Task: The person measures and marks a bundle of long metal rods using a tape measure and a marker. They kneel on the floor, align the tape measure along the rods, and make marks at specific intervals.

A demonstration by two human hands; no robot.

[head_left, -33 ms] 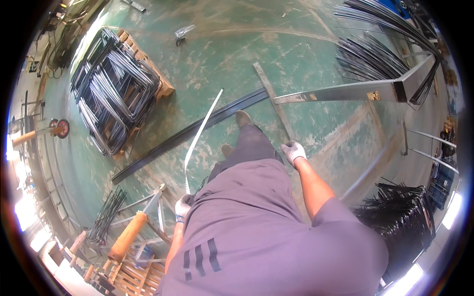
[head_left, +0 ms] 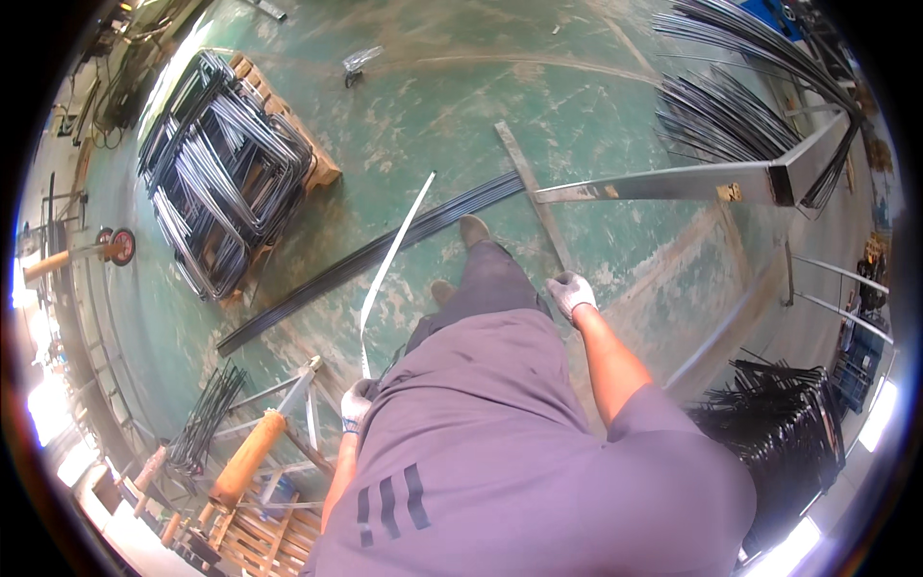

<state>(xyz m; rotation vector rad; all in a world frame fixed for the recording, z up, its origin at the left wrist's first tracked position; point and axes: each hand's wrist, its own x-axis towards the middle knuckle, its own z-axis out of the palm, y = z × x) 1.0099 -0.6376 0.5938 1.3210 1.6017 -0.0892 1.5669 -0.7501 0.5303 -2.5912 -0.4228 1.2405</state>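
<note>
My left hand (head_left: 360, 399), in a white work glove, is low beside my left hip with its fingers closed. From it runs a long pale strip (head_left: 392, 258) that looks like a tape measure blade, bent near the hand and with a dark tip. The strip's far part passes over a bundle of dark metal tubes (head_left: 317, 300) on the floor. At my right hip, my right hand (head_left: 571, 291), gloved too, has its fingers curled in with nothing visible in them. It is nearest the close end of a flat metal bar (head_left: 535, 197).
A pallet (head_left: 325, 171) at the left bears stacked bent tube frames (head_left: 226, 173). A metal beam stand (head_left: 663, 183) at the right carries thin dark rods (head_left: 721, 115). Black frames (head_left: 779, 423) are piled behind my right side. An orange cylinder (head_left: 248, 460) stands at the lower left.
</note>
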